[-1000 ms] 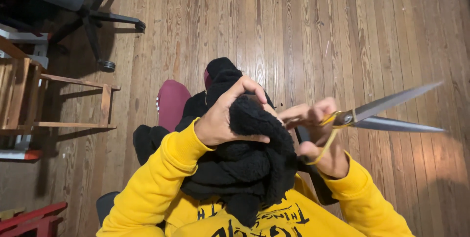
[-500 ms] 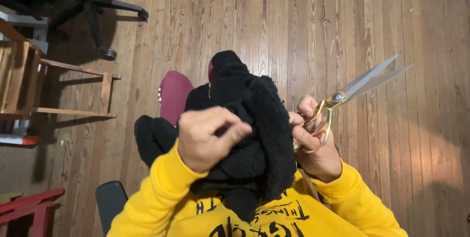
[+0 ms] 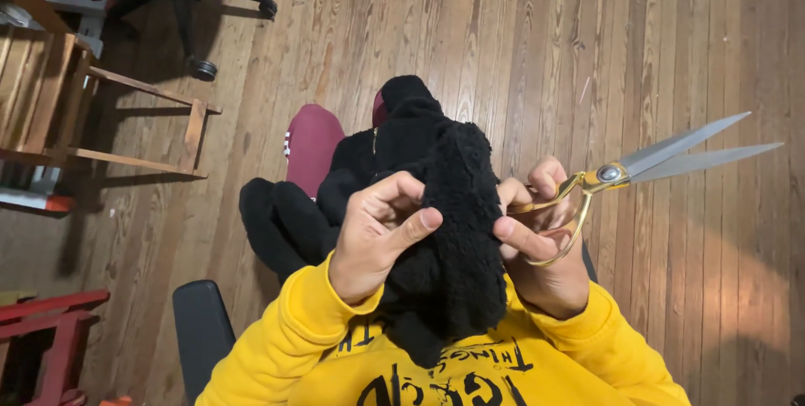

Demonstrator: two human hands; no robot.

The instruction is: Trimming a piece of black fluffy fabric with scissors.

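Wood plank floor (image 3: 520,28) fills most of the view, seen from above. Yellow sweatshirt (image 3: 470,372) with black print across the bottom edge, both sleeves coming up toward centre. Black fleece fabric (image 3: 449,238) is the main item: 1 thick fuzzy bundle held up in front of the chest, hanging down over the sweatshirt, more of it trailing up and left over the lap toward a maroon patch (image 3: 310,142). Wooden frame furniture (image 3: 126,96) top left, black office chair base with castor (image 3: 201,3) above it, red painted frame (image 3: 50,314) bottom left, black chair armrest (image 3: 201,322) beside the left sleeve. Left hand (image 3: 377,234) is on the left side of the fabric, fingers (image 3: 394,196) curled and pinching a fold, thumb pressed against the pile; fabric sits between thumb and fingertips. Right hand (image 3: 537,230) is on the right edge of the fabric, index finger laid against it, remaining fingers through the gold loops of the scissors (image 3: 646,167). Scissors have gold handles, 2 long silver blades, slightly apart, pointing right and away from the fabric; blades are well clear of the cloth, not touching it.
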